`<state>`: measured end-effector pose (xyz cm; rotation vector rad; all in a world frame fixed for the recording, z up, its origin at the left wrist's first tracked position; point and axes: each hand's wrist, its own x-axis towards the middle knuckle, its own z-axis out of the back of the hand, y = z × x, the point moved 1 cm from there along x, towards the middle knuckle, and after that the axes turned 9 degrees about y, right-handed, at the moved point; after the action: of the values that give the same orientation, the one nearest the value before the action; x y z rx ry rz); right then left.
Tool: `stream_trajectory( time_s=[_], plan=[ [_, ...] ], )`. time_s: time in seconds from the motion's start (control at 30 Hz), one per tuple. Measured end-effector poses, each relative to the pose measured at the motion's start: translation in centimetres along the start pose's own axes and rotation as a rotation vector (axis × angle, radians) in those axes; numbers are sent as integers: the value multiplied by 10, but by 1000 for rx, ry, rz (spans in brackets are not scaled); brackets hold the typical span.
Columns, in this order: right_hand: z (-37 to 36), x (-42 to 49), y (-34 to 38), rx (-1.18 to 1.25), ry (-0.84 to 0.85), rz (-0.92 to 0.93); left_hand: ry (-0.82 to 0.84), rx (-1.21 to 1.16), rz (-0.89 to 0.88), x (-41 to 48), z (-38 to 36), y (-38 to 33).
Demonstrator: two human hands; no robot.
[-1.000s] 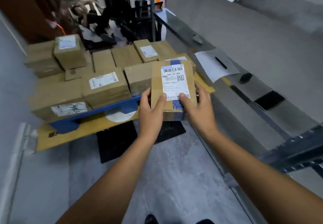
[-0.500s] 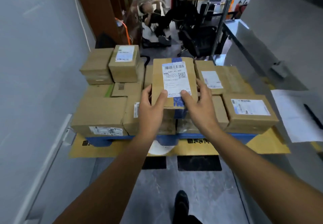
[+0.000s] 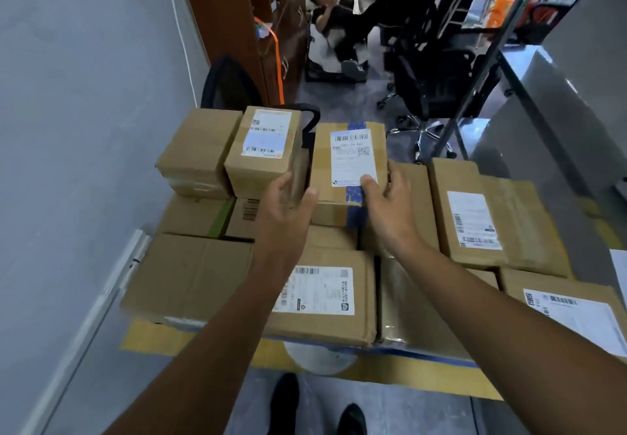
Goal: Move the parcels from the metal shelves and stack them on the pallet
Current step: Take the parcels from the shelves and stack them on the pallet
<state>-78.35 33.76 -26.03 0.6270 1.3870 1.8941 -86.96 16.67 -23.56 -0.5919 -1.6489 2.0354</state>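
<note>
A brown parcel (image 3: 349, 166) with a white label and blue tape lies on top of the stacked parcels on the blue pallet (image 3: 427, 356), in the middle row. My right hand (image 3: 390, 207) holds its near right corner, thumb on the label, fingers along the right side. At the parcel's left, my left hand (image 3: 285, 207) has relaxed fingers, with only the thumb tip touching the near left corner. Beside it on the left stands another labelled parcel (image 3: 263, 149).
Several more parcels cover the pallet, which rests on yellow cardboard (image 3: 146, 337). A grey wall (image 3: 84, 129) runs along the left and a metal shelf (image 3: 563, 102) along the right. Behind the pallet are a black office chair (image 3: 437, 75) and a reclining person (image 3: 336, 17).
I have stepped up to the pallet and moved the parcel forward and down onto the stack. My left hand has loosened from its side; the right hand still holds it.
</note>
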Motion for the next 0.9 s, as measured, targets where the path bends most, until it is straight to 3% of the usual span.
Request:
stream_trajectory(
  time_s=[0.57,0.77,0.9],
  plan=[
    [-26,27,-7,-60,16,-142,282,11,-42,21,4,27],
    [16,-36,4,-74,-128,-130,132,60,-140,13,2,11],
    [62,-94,2,-64,-235,-141,172,19,-175,-13,-25,-1]
  ],
)
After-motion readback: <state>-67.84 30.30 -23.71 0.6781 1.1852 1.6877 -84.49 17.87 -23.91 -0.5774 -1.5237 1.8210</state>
